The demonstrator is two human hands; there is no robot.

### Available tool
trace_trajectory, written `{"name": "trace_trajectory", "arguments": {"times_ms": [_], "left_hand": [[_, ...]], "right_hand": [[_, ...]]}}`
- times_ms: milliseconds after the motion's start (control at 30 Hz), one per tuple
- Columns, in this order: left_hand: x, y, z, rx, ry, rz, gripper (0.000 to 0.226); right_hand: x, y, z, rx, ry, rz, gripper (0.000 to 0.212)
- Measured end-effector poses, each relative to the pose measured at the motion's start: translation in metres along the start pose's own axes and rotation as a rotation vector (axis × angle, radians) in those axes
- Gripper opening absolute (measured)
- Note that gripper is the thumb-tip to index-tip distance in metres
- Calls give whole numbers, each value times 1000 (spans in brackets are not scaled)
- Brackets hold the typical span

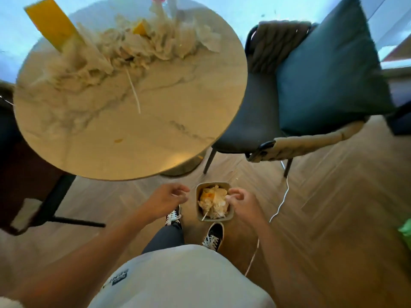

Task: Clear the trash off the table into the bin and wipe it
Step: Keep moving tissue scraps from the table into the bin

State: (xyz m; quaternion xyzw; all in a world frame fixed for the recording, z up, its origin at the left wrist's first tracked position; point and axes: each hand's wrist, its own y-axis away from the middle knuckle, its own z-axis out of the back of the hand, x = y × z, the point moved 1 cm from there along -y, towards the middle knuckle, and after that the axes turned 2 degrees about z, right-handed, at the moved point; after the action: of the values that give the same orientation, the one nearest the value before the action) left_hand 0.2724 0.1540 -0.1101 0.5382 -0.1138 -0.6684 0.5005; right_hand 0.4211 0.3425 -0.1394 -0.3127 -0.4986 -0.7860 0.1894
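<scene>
A round marble table (106, 138) carries a long heap of crumpled pale paper trash (133, 50) along its far side. A yellow box (52, 22), a small yellow scrap (140, 28) and a thin white stick (134, 91) lie with it. A tiny orange crumb (118, 141) sits near the front. On the floor by my feet stands a small beige bin (198, 210) filled with crumpled paper (214, 203) and a stick. My right hand (243, 202) hovers over the bin's right rim with curled fingers touching the paper. My left hand (169, 197) hangs left of the bin, loosely curled, holding nothing.
A dark chair (251, 121) with a teal cushion (329, 70) stands right of the table. A white cable (282, 201) trails over the wood floor beside the bin. Another dark chair frame (55, 201) is at the left. Something green (405, 230) shows at the right edge.
</scene>
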Motion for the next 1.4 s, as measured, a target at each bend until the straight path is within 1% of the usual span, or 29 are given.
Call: {"name": "trace_trajectory", "arguments": {"times_ms": [233, 400, 533, 733, 1100, 1167, 1233, 1300, 1400], "left_hand": [[-10, 26, 43, -165, 192, -73, 16], [-13, 24, 75, -223, 281, -124, 18], [-9, 6, 110, -247, 334, -158, 15], [4, -29, 182, -221, 326, -215, 16], [34, -101, 331, -198, 193, -282, 15], [34, -116, 355, -209, 138, -291, 20], [32, -130, 376, -248, 117, -296, 24], [29, -142, 393, -325, 133, -319, 22], [25, -162, 415, -526, 125, -417, 26]], "right_hand": [[86, 2, 4, -31, 99, 187, 27], [138, -7, -10, 31, 161, 257, 26], [179, -20, -33, 65, 222, 295, 24], [244, -48, -73, 32, 359, 350, 21], [328, -87, -146, -19, 393, 361, 13], [343, -99, -161, -45, 384, 364, 13], [358, -113, -180, -40, 386, 358, 15], [373, -128, -199, -40, 391, 381, 18], [399, -148, -222, -39, 403, 432, 25]]}}
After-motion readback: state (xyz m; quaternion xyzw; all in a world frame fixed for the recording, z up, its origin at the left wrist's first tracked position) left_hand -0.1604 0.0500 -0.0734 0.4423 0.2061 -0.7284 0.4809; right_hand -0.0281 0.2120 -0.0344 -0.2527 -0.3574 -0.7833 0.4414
